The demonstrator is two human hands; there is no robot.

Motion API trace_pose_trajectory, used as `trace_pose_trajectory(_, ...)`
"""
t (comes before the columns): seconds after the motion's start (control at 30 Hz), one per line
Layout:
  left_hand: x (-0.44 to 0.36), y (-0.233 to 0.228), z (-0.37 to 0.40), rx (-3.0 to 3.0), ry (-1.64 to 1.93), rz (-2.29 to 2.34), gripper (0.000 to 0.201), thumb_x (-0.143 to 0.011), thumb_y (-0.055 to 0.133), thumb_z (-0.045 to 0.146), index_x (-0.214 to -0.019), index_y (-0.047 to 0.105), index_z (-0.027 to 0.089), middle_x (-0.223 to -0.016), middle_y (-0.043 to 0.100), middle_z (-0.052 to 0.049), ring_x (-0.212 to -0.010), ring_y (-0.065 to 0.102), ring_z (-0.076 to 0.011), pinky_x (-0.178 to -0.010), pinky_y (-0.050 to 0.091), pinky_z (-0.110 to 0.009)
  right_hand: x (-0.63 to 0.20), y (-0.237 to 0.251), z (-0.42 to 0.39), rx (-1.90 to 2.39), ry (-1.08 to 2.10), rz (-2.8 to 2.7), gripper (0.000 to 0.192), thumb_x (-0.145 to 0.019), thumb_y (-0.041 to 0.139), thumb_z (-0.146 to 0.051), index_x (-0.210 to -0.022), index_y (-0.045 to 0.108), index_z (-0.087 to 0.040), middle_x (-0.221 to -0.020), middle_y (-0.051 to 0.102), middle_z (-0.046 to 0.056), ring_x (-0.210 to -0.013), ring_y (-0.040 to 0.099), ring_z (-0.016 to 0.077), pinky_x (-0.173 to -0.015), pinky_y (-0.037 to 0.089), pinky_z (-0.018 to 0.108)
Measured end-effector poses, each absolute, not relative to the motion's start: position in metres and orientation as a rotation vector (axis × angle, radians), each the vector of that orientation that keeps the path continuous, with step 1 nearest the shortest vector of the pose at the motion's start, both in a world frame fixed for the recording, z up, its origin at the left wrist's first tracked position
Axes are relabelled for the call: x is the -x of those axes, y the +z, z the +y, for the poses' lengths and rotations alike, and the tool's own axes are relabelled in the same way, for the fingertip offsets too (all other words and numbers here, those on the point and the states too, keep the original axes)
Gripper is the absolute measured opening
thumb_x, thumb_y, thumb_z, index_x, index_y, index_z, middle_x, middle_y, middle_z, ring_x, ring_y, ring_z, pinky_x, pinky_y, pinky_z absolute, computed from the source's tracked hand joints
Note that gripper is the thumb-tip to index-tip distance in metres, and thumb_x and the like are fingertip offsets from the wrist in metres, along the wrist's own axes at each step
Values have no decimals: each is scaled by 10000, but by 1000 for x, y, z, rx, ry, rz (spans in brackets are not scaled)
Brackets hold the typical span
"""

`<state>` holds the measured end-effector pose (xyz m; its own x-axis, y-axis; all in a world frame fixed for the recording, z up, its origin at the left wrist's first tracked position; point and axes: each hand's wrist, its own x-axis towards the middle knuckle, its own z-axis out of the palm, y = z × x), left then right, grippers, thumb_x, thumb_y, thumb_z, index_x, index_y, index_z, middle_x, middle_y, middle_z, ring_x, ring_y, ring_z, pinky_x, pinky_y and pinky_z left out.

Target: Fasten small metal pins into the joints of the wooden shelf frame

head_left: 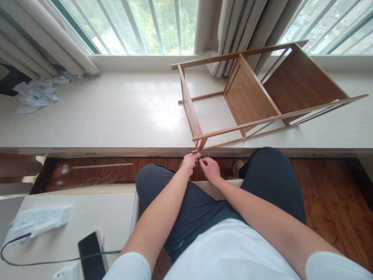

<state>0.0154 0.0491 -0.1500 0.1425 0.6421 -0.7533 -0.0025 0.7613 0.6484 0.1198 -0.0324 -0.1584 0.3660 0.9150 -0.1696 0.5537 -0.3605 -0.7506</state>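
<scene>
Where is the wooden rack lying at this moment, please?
In the head view the wooden rack lies on its side on the white window ledge, right of centre, below the curtains. Its near corner meets the left hand and right hand.

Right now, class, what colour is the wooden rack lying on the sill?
Light honey-brown bamboo; the wooden rack shows best in the head view.

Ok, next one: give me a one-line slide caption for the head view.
Seated person's left hand and right hand pinch something small at the corner of a wooden shelf frame lying on the window ledge.

Brown wooden rack (250,97), white sill (116,112), grey curtains (241,27).
</scene>
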Motion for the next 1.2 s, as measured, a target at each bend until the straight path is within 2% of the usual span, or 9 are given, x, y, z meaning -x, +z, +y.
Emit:
trace_pose_trajectory(0.1,-16,-150,49,-581,511,1363,251,-640,863,331,-771,746,152,-760,698,-64,-603,502,-106,-530,264,-241,-117,-162,-30,1878,974,-1041,226,-883,582,-377,-794,737,-238,-799,729,45,-695,618,204,-661,458,308)
trace_pose_trajectory(0.23,-16,-151,49,-582,507,1359,298,-644,877,358,-779,726,140,-631,637,-41,-552,525,-115,-526,316,-246,-112,-166,-26,1668,1289,-646,261,-792,653,-454,-727,704,-206,-629,629,9,-496,500,135,-497,379,267)
trace_pose_trajectory(0.37,-16,-152,49,-578,503,1336,356,-648,884,393,-821,716,131,-538,564,-6,-485,516,-119,-508,367,-253,-108,-162,-25,1490,1474,-342,273,-724,723,-455,-754,685,-187,-655,619,-4,-483,477,91,-464,359,227)
trace_pose_trajectory(0.5,-15,-151,48,-577,495,1318,389,-659,876,420,-855,713,127,-529,555,1,-455,503,-118,-491,377,-254,-105,-157,-25,1413,1549,-258,268,-719,724,-429,-813,683,-182,-664,620,-18,-491,489,80,-461,374,207)
trace_pose_trajectory(0.67,-14,-150,48,-596,493,1331,386,-645,884,409,-846,725,121,-557,591,-24,-504,544,-138,-516,395,-262,-105,-159,-26,1432,1535,-288,309,-717,727,-471,-815,654,-187,-658,630,-16,-478,493,80,-438,354,197)
trace_pose_trajectory(0.87,-16,-147,48,-637,519,1353,229,-672,853,302,-760,741,122,-666,682,-72,-648,604,-164,-617,431,-279,-111,-165,-27,1577,1425,-462,385,-695,727,-553,-815,613,-205,-662,623,-20,-475,487,100,-429,346,220)
trace_pose_trajectory(1.03,-16,-147,47,-679,524,1357,219,-699,836,327,-784,766,138,-755,722,-97,-725,611,-179,-633,422,-278,-117,-169,-30,1752,1126,-743,328,-723,709,-505,-845,583,-228,-733,639,-8,-632,573,163,-603,460,286)
trace_pose_trajectory(1.1,-16,-148,48,-688,506,1362,255,-702,837,366,-810,773,144,-765,720,-95,-711,591,-169,-599,388,-262,-118,-168,-32,1834,1026,-853,276,-753,685,-463,-860,571,-235,-755,649,-6,-690,592,179,-675,466,300)
trace_pose_trajectory(1.2,-15,-149,48,-675,467,1360,268,-723,818,387,-843,777,151,-780,711,-87,-678,547,-145,-555,318,-242,-119,-164,-32,1935,949,-973,204,-794,637,-409,-878,554,-243,-762,652,-10,-688,591,182,-684,444,297)
